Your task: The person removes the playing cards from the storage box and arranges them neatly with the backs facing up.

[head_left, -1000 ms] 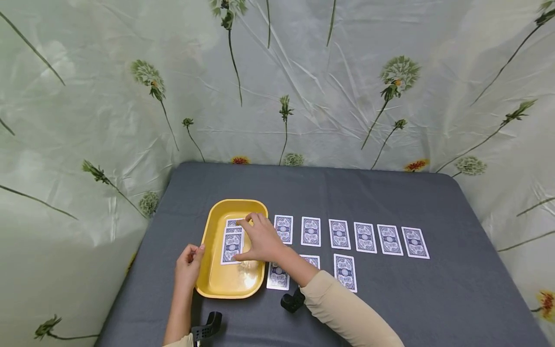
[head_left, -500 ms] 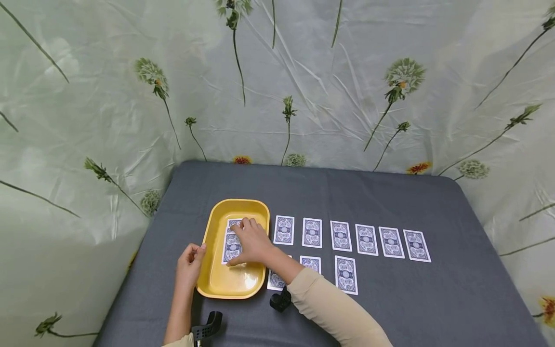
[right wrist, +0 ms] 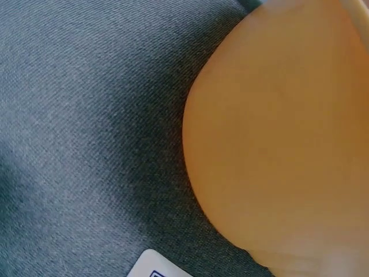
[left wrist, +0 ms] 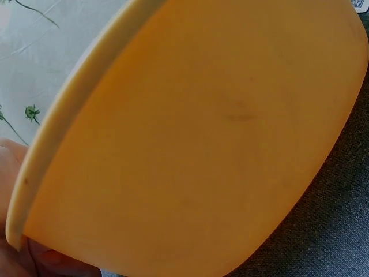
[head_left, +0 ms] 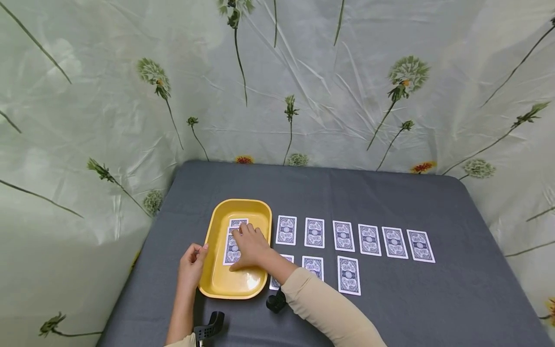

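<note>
A yellow plastic tray [head_left: 212, 284] stands on the cloth at the left. My left hand [head_left: 191, 265] pinches its left rim; in the left wrist view, part of that hand [left wrist: 11, 167] shows at the rim beside the tray's outer wall [left wrist: 190, 138]. Inside the tray, several face-down playing cards [head_left: 232, 250] with blue-and-white backs overlap in a column. My right hand [head_left: 251, 248] reaches over the right rim and lies over the cards, fingers bent and thumb low near the bottom card's edge. Whether it grips a card is hidden. The right wrist view has only the tray's outside [right wrist: 277, 138].
Right of the tray, face-down cards lie in two rows, a longer back row [head_left: 344, 236] and a shorter front row [head_left: 349, 275]. My right forearm partly covers the front row. A dark grey cloth [head_left: 412, 303] covers the table; a flowered sheet [head_left: 338, 96] hangs behind and at the sides.
My right hand has moved left and lower over the cards, its fingers drawing in from a wider spread. The left hand stays at the rim. The view has shifted slightly.
</note>
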Available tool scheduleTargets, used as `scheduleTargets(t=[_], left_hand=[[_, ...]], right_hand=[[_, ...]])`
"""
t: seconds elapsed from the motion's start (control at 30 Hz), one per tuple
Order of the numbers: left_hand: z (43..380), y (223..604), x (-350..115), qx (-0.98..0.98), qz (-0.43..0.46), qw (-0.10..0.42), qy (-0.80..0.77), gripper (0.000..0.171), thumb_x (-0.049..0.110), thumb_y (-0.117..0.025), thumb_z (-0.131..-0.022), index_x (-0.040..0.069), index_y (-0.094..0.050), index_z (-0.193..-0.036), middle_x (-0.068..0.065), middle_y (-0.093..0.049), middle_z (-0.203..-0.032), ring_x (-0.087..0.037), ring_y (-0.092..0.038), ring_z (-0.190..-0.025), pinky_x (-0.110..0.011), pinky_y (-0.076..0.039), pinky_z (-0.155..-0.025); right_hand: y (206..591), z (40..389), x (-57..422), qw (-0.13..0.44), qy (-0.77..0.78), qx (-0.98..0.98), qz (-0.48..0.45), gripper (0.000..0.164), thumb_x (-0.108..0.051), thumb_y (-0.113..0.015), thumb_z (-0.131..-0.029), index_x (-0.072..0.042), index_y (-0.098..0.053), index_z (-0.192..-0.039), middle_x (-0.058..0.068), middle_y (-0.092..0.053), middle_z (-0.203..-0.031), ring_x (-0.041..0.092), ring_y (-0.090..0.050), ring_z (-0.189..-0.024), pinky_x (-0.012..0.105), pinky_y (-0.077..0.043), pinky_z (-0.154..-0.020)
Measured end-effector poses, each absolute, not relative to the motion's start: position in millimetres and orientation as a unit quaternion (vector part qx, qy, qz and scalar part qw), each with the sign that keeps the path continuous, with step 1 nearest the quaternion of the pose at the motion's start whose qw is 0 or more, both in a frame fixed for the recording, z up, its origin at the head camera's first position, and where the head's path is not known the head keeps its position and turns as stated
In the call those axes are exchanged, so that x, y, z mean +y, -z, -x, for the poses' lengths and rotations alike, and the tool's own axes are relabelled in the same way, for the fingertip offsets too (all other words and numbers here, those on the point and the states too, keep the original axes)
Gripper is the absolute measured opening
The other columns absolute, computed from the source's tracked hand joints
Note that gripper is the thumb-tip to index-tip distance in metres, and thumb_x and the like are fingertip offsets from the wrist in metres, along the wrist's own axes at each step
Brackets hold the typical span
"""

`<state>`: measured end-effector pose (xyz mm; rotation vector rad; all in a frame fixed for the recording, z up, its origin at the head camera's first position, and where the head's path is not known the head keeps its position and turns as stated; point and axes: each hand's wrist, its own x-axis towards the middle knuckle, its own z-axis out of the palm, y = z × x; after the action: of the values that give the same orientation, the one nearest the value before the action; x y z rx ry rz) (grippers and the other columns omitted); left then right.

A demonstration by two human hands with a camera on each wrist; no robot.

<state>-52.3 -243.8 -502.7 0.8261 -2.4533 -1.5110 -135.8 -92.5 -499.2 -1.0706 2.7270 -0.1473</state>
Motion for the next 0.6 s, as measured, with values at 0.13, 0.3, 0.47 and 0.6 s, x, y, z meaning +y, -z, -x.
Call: scheduleTargets(t=[0.13, 0.3, 0.47, 0.6], left_hand=[[52.2, 502.9, -243.7, -0.814, -0.277, 0.072, 0.505, 0.025, 0.024, -0.054, -0.094, 0.002, -0.049, -0.083, -0.001, -0.032, -0.065, -0.012, -0.034, -0.056, -0.023, -0.028, -0.051], [52.0, 501.6, -243.8, -0.816, -0.273, 0.074, 0.504, 0.026, 0.024, -0.055, -0.093, 0.001, -0.049, -0.083, 0.0, -0.032, -0.065, -0.011, -0.033, -0.055, -0.023, -0.028, -0.051], [51.3, 500.4, -243.3, -0.818, -0.275, 0.069, 0.501, 0.027, 0.025, -0.054, -0.094, 0.001, -0.049, -0.084, 0.0, -0.033, -0.066, -0.011, -0.034, -0.056, -0.023, -0.028, -0.052], [50.8, 499.2, -243.1, -0.821, -0.267, 0.074, 0.5, 0.028, 0.025, -0.054, -0.094, -0.001, -0.049, -0.085, 0.0, -0.033, -0.066, -0.01, -0.034, -0.056, -0.023, -0.028, -0.052]], right_hand=[[499.9, 135.7, -91.4, 0.094, 0.047, 0.92, 0.378, 0.086, -0.069, -0.072, -0.058, -0.015, -0.049, -0.121, 0.003, -0.045, -0.112, 0.017, -0.042, -0.098, 0.027, -0.035, -0.076], [498.6, 134.8, -89.6, 0.09, 0.048, 0.917, 0.386, 0.086, -0.068, -0.073, -0.056, -0.012, -0.05, -0.118, 0.004, -0.046, -0.111, 0.017, -0.043, -0.099, 0.027, -0.037, -0.078], [499.2, 134.1, -89.1, 0.09, 0.045, 0.915, 0.391, 0.088, -0.068, -0.074, -0.055, -0.011, -0.051, -0.117, 0.005, -0.046, -0.111, 0.018, -0.043, -0.1, 0.027, -0.038, -0.081], [499.3, 134.2, -89.2, 0.088, 0.044, 0.915, 0.392, 0.086, -0.067, -0.074, -0.055, -0.011, -0.053, -0.116, 0.005, -0.047, -0.11, 0.018, -0.043, -0.099, 0.027, -0.038, -0.081]])
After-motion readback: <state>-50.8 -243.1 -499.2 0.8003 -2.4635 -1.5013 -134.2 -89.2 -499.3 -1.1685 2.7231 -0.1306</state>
